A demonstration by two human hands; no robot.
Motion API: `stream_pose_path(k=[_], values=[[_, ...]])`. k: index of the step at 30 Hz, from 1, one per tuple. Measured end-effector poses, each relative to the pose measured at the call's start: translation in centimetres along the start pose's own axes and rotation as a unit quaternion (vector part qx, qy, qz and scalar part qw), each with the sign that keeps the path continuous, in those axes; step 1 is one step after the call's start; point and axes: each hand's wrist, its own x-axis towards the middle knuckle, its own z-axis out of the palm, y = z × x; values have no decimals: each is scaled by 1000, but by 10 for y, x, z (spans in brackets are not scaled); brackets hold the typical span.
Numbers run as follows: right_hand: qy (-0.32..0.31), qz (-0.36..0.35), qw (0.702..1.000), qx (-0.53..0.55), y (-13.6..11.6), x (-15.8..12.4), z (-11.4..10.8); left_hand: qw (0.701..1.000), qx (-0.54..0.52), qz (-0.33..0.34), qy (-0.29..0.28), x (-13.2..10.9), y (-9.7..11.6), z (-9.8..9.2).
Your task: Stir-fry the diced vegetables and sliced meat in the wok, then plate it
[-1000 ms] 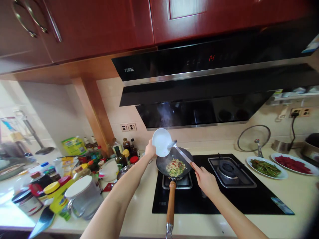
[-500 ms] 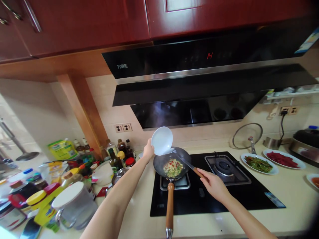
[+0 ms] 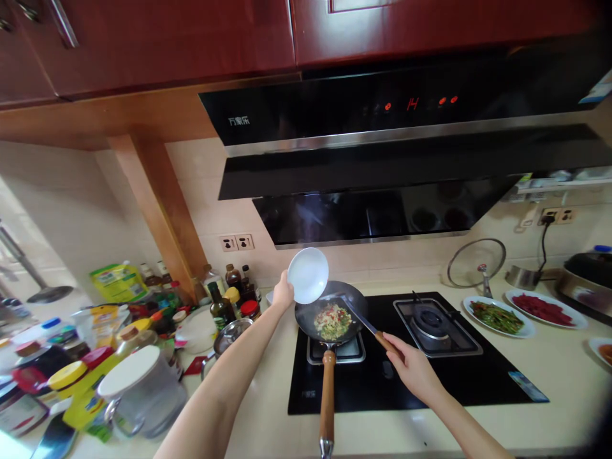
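My left hand (image 3: 284, 292) grips the edge of a white bowl (image 3: 308, 275), tilted on its side above the left rim of a dark wok (image 3: 306, 317). No food shows inside the bowl. My right hand (image 3: 414, 364) is closed around the wooden handle of a spatula (image 3: 364, 320), whose metal blade reaches into the far part of the wok. Chopped food (image 3: 333, 321) with pale, green and red bits lies in the middle of the wok. The wok's long wooden handle (image 3: 327, 392) points toward me, with neither hand on it.
The wok sits on the left burner of a black stove (image 3: 377, 395); the right burner (image 3: 430, 325) is bare. Right of it stand a plate of green vegetables (image 3: 497, 317), a plate of red meat (image 3: 542, 308) and a glass lid (image 3: 477, 262). Bottles, jars and a lidded pitcher (image 3: 143, 395) crowd the left.
The bowl has come slightly down and left, and away from the spatula blade. The spatula has shifted a little toward the right and down with my right hand.
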Motion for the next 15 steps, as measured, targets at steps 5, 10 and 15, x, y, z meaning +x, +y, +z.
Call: stream_pose_path(k=[5, 10, 15], values=[[51, 46, 997, 38, -6, 12, 10, 1000, -8, 4, 4, -4, -5, 0], [-7, 36, 998, 47, -6, -3, 10, 999, -33, 5, 10, -4, -2, 3], [-7, 14, 1000, 25, -18, -18, 3, 998, -59, -12, 24, -2, -1, 12]])
